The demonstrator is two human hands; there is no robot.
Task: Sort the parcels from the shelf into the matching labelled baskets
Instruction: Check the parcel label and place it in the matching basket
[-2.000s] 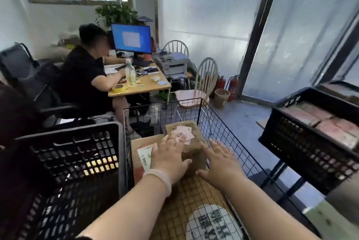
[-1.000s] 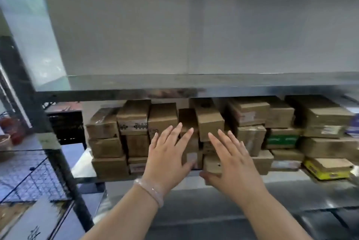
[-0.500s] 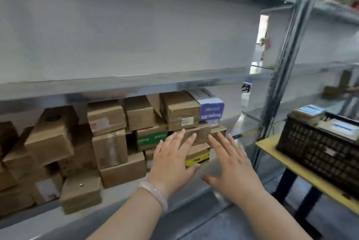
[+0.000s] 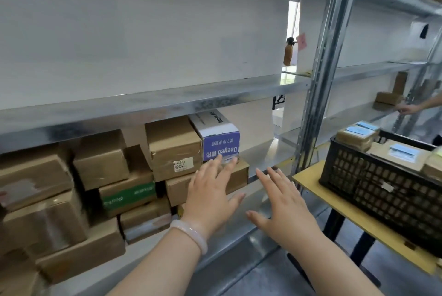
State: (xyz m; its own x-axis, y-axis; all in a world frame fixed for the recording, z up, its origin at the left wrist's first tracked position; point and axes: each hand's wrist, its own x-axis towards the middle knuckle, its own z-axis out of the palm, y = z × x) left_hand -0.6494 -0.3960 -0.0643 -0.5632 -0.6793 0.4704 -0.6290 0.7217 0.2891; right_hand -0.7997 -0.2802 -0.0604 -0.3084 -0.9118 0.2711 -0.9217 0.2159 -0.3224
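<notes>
Brown cardboard parcels are stacked on a metal shelf (image 4: 260,152). At the stack's right end a purple and white box (image 4: 218,136) sits on top, beside a brown box marked 705 (image 4: 174,145). A box with green tape (image 4: 128,194) lies lower left. My left hand (image 4: 211,196), with a pale bracelet on the wrist, is spread open in front of the brown box (image 4: 239,176) under the purple one, fingertips reaching the purple box's lower edge. My right hand (image 4: 283,207) hovers open to the right, over bare shelf, holding nothing.
A black plastic basket (image 4: 373,190) with labelled parcels stands on a yellow table (image 4: 311,182) at the right. A steel upright (image 4: 318,85) divides the shelf bays. Another person's hand (image 4: 407,109) touches a box on the far right shelf.
I turned from the wire basket to the shelf, then panned right along it. Both hands stay open and have moved closer to the purple box at the stack's right end.
</notes>
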